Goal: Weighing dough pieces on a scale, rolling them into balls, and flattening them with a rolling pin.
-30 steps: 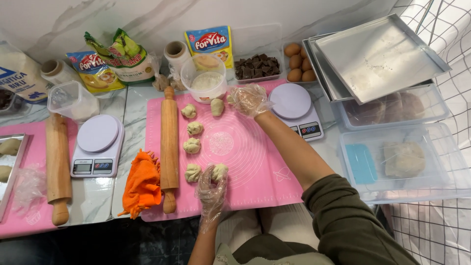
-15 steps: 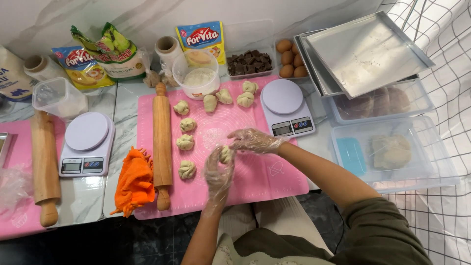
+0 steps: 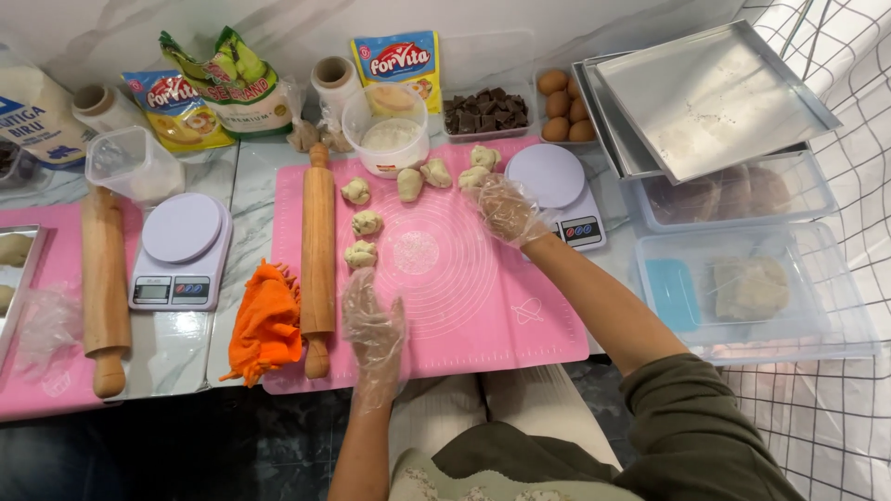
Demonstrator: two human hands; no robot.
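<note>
Both my hands wear clear plastic gloves over a pink silicone mat (image 3: 483, 306). My left hand (image 3: 371, 320) lies palm down with fingers stretched on the mat's near left part, just below two shaped dough pieces (image 3: 362, 253) in a column. My right hand (image 3: 506, 209) is at the mat's far right, fingers curled around a small dough piece that the glove mostly hides. It is next to a row of dough pieces (image 3: 409, 183) lined along the far edge. A wooden rolling pin (image 3: 318, 250) lies along the mat's left side.
An orange cloth (image 3: 264, 320) lies left of the pin. Two white kitchen scales (image 3: 561, 186) (image 3: 178, 250) flank the mat. At the back stand a white bowl (image 3: 385, 139), chocolate chunks (image 3: 487, 111), eggs (image 3: 564, 104) and food bags. Metal trays (image 3: 715, 93) and clear tubs (image 3: 752, 288) fill the right.
My right hand moved from the mat's middle up to the far row of dough pieces. My left hand dropped back to the mat's near left part. The view shifted slightly.
</note>
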